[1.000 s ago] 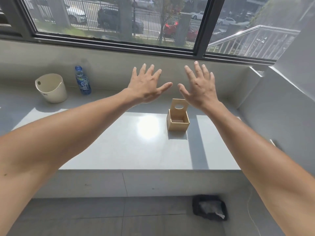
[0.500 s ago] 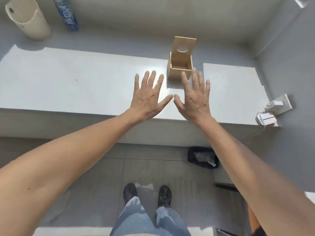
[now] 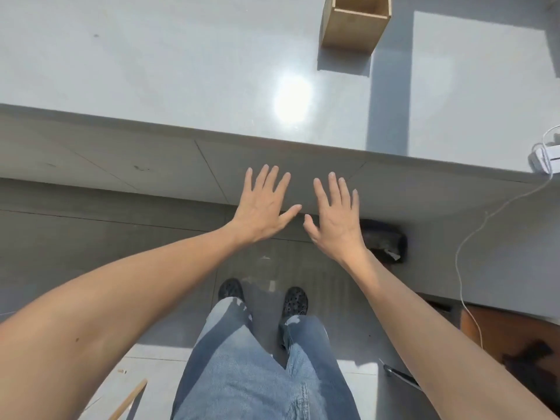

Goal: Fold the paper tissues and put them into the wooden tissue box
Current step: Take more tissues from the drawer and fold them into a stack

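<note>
The wooden tissue box [image 3: 353,28] stands on the grey ledge [image 3: 181,71] at the top of the view, its upper part cut off by the frame. My left hand [image 3: 262,206] and my right hand [image 3: 335,219] are stretched out side by side, palms down, fingers spread, holding nothing. Both hover in front of the ledge's front face, well below the box. No paper tissues are in view.
A white charger [image 3: 547,157] with a trailing cable lies at the ledge's right end. A black bag [image 3: 383,242] sits on the floor under the ledge. My jeans and dark shoes [image 3: 263,297] fill the lower middle. A wooden stick [image 3: 130,400] lies at bottom left.
The camera has tilted steeply down from the window to the floor. Both hands stayed spread and empty and now sit below the ledge's edge instead of over its top.
</note>
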